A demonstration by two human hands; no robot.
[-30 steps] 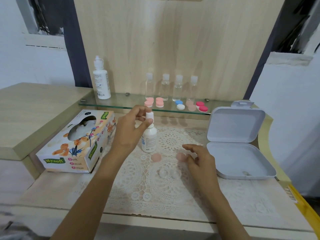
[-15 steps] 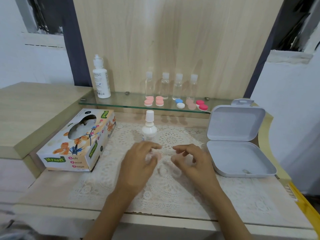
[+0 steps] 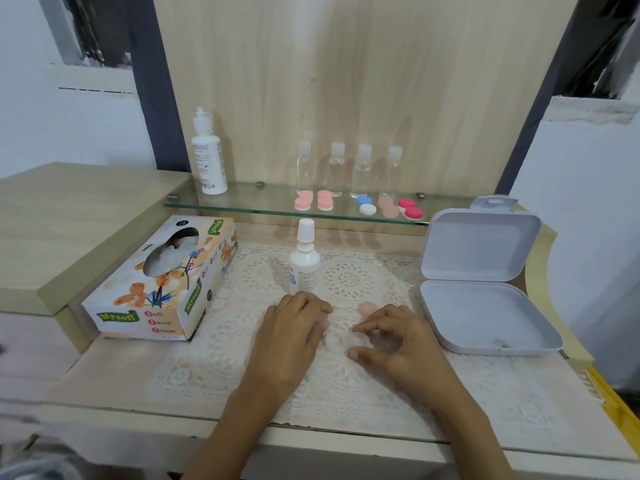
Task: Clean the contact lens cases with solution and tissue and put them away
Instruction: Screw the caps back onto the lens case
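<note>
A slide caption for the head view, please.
Left hand and right hand at a clear lens case, in front of the solution bottle.

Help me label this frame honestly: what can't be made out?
Head view only.
- Clear lens case: transparent, half covered by the left hand and right hand; whether either grips it is unclear.
- Small bottle: label print too small to read.
- Speck in the white box: too small to identify.

Soft, even, bright light is given from above, faint shadows are thrown under the glass shelf (image 3: pixel 242 206), straight edges are bowed by wide-angle distortion, the lower corners are smeared, and the clear lens case (image 3: pixel 341 339) is barely resolved against the lace mat (image 3: pixel 346 282).
</note>
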